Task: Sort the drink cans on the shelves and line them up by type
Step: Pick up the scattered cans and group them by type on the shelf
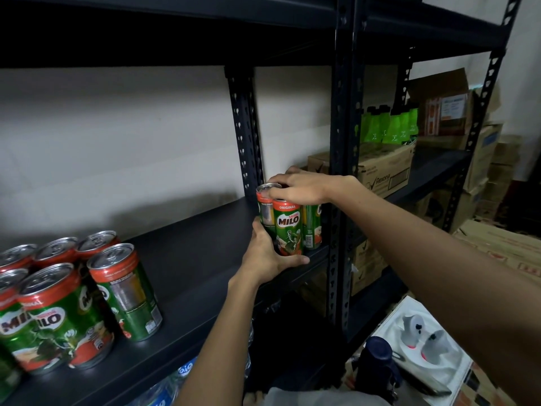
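On the black metal shelf [187, 259], near its right end by the perforated dark upright post [339, 171], a tight cluster of slim green-and-red Milo drink cans [288, 227] is standing upright, and both hands are working on it. The left hand [268, 256] is cupping the cluster low down from the left, its fingers curling around the base of the front can and the thumb lying under it along the shelf edge. The right hand [298, 186] is lying over the can tops, fingers curved down and gripping them (how many cans it is covering cannot be told). Well apart, at the left end of the same shelf, a larger group of wider green-and-red Milo cans with silver lids [67, 297] is sitting upright in rows. Beyond the post, bright green bottles [389, 124] are standing above a brown cardboard Rexona box [383, 171].
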